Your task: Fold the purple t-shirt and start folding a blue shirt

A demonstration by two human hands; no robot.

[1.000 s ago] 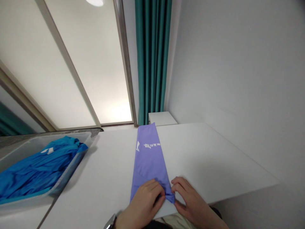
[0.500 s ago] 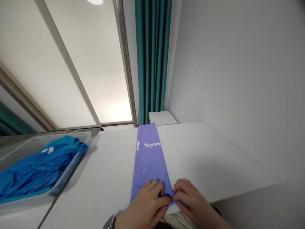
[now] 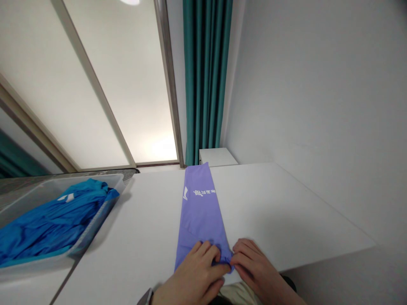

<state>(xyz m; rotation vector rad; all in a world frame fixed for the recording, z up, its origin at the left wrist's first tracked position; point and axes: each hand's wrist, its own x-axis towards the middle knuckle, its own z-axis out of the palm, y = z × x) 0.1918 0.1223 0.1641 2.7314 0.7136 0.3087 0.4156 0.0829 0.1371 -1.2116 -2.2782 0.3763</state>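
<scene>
A purple garment point(image 3: 202, 212), folded into a long narrow strip with white lettering and a white logo, lies lengthwise on the white table point(image 3: 149, 224). My left hand point(image 3: 203, 271) rests over its near end, fingers curled, with thumb and index finger pinching the fabric close to the near right corner. From the right side, my right hand point(image 3: 249, 262) pinches that same corner, its fingertips almost meeting those of the left. Cloth is bunched and creased between the two hands. My hands cover part of the garment's near edge.
To the left stands a translucent plastic bin point(image 3: 119, 183) holding blue clothing point(image 3: 63, 220). A small white cabinet point(image 3: 218, 156) is beyond the table's far edge, near a green curtain point(image 3: 206, 84). A grey wall point(image 3: 318, 106) runs along the right side.
Both hands keep their pinch on the garment's near corner, with only a very slight shift of the fingers. The whole view has moved a little.
</scene>
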